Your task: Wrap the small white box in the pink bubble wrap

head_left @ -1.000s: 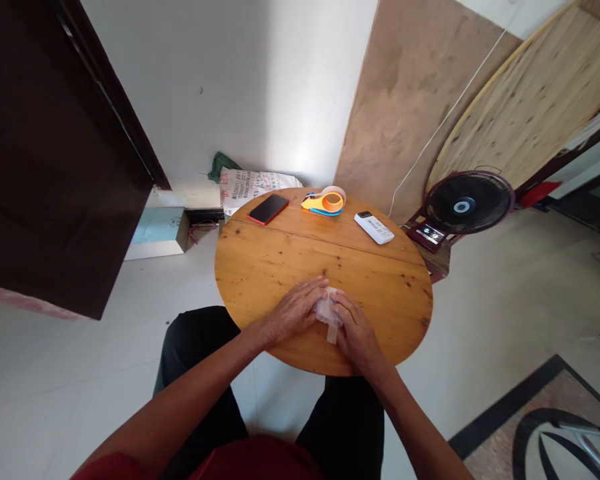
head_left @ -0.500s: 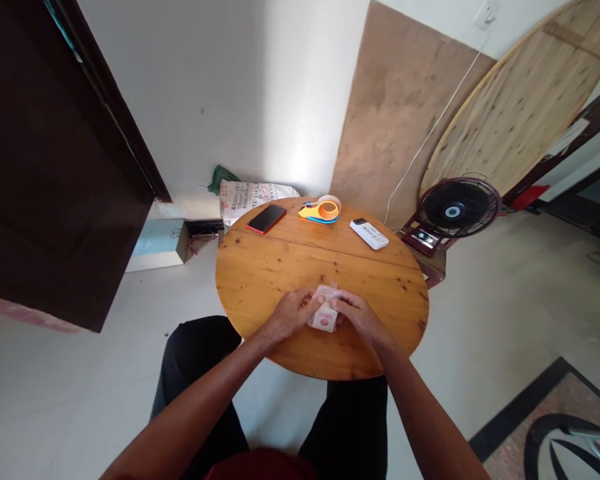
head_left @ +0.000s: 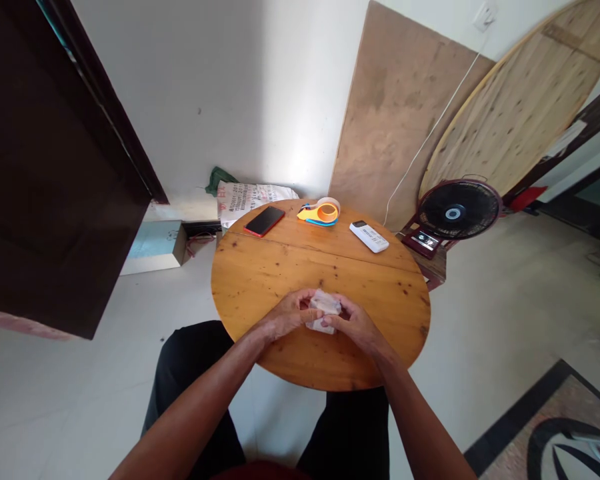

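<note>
A person sits at a small round wooden table (head_left: 260,267) and uses 2 bare hands. Between the hands is a small white packet (head_left: 324,303) with a thin, wrinkly, see-through wrap. The packet is at the near part of the table, close to the middle from side to side. I cannot tell if it touches the wood or is held just above it.

The left hand (head_left: 286,316) has hold of the packet's left side. Its fingers are bent and only a little open, with the thumb lying across the packet. The right hand (head_left: 356,327) has hold of the right side. Its fingers bend around the far corner, and its thumb presses on the near part. The 2 thumb tips are close to each other. Some fingertips are hidden.

Near the far edge of the table, 3 things lie in a row. On the left is a black phone (head_left: 265,220) with a red edge. In the middle is a yellow and blue tape holder (head_left: 310,214) with a roll of tape in it. On the right is a white block (head_left: 371,238) with a dark end.

Past the table, to the right, is a round black fan (head_left: 473,212).
</note>
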`<action>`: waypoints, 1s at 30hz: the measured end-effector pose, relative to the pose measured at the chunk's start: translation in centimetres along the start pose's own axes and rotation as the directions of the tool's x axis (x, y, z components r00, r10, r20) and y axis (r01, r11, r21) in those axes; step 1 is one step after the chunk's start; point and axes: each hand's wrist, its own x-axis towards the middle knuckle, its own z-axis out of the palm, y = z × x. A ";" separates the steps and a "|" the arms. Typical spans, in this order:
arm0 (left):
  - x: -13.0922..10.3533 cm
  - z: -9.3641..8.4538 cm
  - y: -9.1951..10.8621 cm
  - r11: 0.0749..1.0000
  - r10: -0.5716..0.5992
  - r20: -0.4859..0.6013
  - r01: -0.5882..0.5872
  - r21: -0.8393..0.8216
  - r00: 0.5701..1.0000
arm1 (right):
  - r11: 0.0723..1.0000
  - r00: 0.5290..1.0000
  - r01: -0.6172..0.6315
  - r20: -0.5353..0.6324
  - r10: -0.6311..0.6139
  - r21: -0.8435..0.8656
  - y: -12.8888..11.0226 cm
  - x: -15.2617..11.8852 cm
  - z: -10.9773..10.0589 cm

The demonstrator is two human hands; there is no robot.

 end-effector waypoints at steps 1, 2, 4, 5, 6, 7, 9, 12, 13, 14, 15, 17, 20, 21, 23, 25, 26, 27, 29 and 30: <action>0.0 -0.1 0.0 1.000 -0.007 0.006 0.007 -0.003 1.000 | 1.000 1.000 0.001 0.001 -0.001 -0.013 0.1 0.0 -0.1; 0.1 -0.1 0.0 1.000 -0.008 0.004 0.008 -0.010 1.000 | 1.000 1.000 0.004 -0.001 -0.004 -0.025 0.1 0.1 -0.2; 0.0 -0.1 0.0 0.999 0.008 -0.004 -0.008 -0.040 1.000 | 0.998 1.000 0.022 -0.018 -0.023 -0.052 0.5 0.1 -0.3; 0.0 0.0 -0.1 0.998 0.016 -0.008 -0.016 -0.055 1.000 | 0.997 0.999 0.030 -0.031 -0.032 -0.068 0.7 0.1 -0.3; 0.0 0.0 -0.1 0.998 0.019 -0.014 -0.020 -0.066 1.000 | 0.996 0.998 0.035 -0.048 -0.039 -0.088 0.9 0.1 -0.2; 0.0 0.1 -0.2 0.997 0.017 -0.026 -0.019 -0.071 1.000 | 0.993 0.997 0.038 -0.066 -0.046 -0.111 1.0 0.1 -0.2; 0.0 0.3 -0.3 0.998 0.003 -0.057 -0.007 -0.069 0.998 | 0.984 0.991 0.056 -0.109 -0.075 -0.170 1.2 0.0 0.0; 0.2 0.4 -0.5 0.999 -0.005 -0.092 0.002 -0.039 0.996 | 0.954 0.978 0.114 -0.140 -0.158 -0.275 1.2 -0.1 0.1; 0.3 0.5 -0.6 1.000 -0.004 -0.101 0.001 -0.026 0.995 | 0.943 0.975 0.131 -0.134 -0.179 -0.306 1.2 0.0 0.1; 0.5 0.5 -0.7 1.000 -0.005 -0.110 0.003 -0.015 0.994 | 0.933 0.973 0.142 -0.127 -0.192 -0.331 1.2 0.0 0.0; 0.6 0.5 -0.7 1.000 -0.009 -0.119 0.008 -0.006 0.993 | 0.925 0.972 0.148 -0.123 -0.202 -0.351 1.2 0.1 -0.1; 0.9 0.6 -0.7 1.000 -0.020 -0.144 0.021 0.002 0.989 | 0.910 0.966 0.157 -0.132 -0.222 -0.383 1.4 0.3 -0.2; 1.2 0.8 -0.4 0.999 -0.035 -0.169 0.040 0.027 0.985 | 0.899 0.952 0.164 -0.174 -0.252 -0.405 1.8 0.6 -0.1; 1.2 0.8 -0.2 0.998 -0.037 -0.168 0.045 0.040 0.985 | 0.897 0.946 0.164 -0.192 -0.261 -0.411 1.9 0.6 0.0; 1.3 0.9 0.2 0.997 -0.039 -0.158 0.050 0.064 0.987 | 0.890 0.931 0.155 -0.237 -0.276 -0.430 2.1 0.6 0.3; 1.3 0.9 0.6 0.994 -0.036 -0.153 0.050 0.092 0.988 | 0.880 0.919 0.142 -0.270 -0.288 -0.454 2.3 0.7 0.5; 1.3 0.9 0.7 0.993 -0.032 -0.154 0.049 0.111 0.988 | 0.876 0.915 0.139 -0.277 -0.291 -0.462 2.3 0.7 0.5; 1.3 1.0 0.8 0.990 -0.026 -0.155 0.047 0.130 0.988 | 0.873 0.912 0.140 -0.283 -0.297 -0.466 2.4 0.7 0.6; 1.4 1.0 0.8 0.987 -0.013 -0.157 0.038 0.159 0.987 | 0.871 0.905 0.154 -0.288 -0.314 -0.466 2.4 0.8 0.6; 1.5 1.0 0.8 0.985 -0.004 -0.160 0.032 0.168 0.987 | 0.869 0.900 0.163 -0.290 -0.325 -0.467 2.4 0.9 0.6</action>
